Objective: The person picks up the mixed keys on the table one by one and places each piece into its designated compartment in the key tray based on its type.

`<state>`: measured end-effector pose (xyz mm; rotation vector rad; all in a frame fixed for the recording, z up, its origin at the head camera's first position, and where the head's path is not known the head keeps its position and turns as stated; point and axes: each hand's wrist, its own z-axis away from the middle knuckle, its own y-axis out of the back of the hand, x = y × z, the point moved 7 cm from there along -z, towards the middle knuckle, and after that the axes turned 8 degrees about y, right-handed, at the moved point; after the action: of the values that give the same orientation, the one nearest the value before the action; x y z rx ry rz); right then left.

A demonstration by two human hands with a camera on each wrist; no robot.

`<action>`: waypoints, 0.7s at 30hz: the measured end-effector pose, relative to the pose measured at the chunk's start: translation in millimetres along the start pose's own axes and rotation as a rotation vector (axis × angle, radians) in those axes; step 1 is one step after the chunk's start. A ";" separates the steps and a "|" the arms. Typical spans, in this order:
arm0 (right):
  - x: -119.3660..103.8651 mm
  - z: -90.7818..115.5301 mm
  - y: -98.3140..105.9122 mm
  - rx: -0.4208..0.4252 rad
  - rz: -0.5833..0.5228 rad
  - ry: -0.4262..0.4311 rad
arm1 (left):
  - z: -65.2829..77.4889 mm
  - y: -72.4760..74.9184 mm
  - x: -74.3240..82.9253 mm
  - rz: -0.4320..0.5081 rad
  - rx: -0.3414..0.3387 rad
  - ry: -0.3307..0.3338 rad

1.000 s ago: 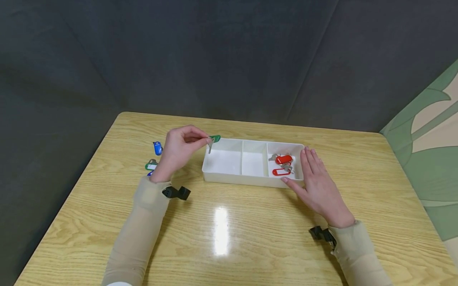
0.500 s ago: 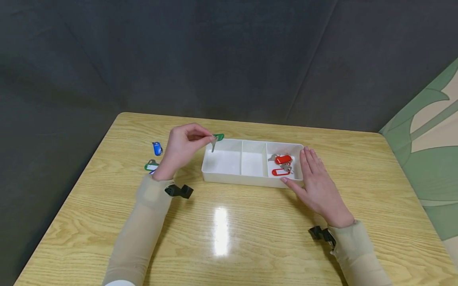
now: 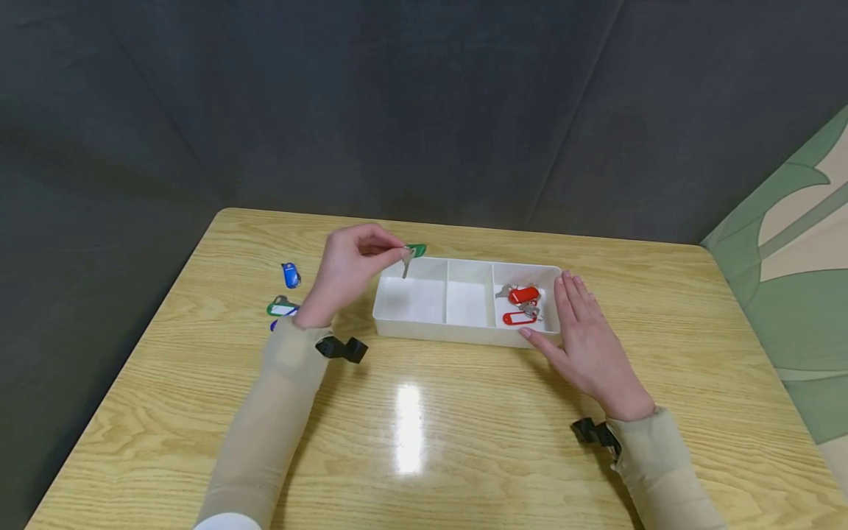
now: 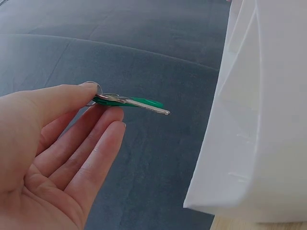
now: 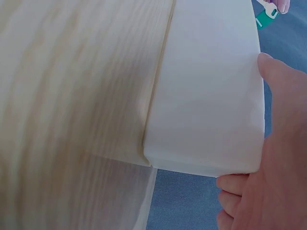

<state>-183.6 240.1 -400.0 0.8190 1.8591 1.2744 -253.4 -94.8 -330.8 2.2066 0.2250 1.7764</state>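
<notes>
My left hand (image 3: 351, 265) pinches a key with a green tag (image 3: 416, 250) between thumb and fingertips, above the back left corner of the white tray (image 3: 424, 330). In the left wrist view the key (image 4: 148, 106) points towards the tray's side, apart from it. My right hand (image 3: 592, 346) rests with straight fingers against the tray's right end, its thumb on the front corner. In the tray's right compartment lie keys with red tags (image 3: 524, 295). The left and middle compartments hold nothing.
Left of the tray, on the wooden table (image 3: 477, 427), lie a blue key tag (image 3: 291, 275) and a green key tag (image 3: 283, 309). Another blue tag (image 3: 273, 324) is partly hidden by the left wrist. A dark curtain (image 3: 397, 110) hangs behind the table.
My left hand has moved right with the green-tagged key, from the tray's left edge to over its back left corner. The right hand and the tray have hardly moved.
</notes>
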 end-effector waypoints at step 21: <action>-0.9 -1.1 1.4 0.003 -0.001 0.004 | -9.1 -24.7 -4.3 0.032 -0.042 0.063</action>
<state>-183.9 239.3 -398.2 0.8181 1.8652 1.2736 -261.5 -71.6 -341.1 2.1392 0.1652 1.8527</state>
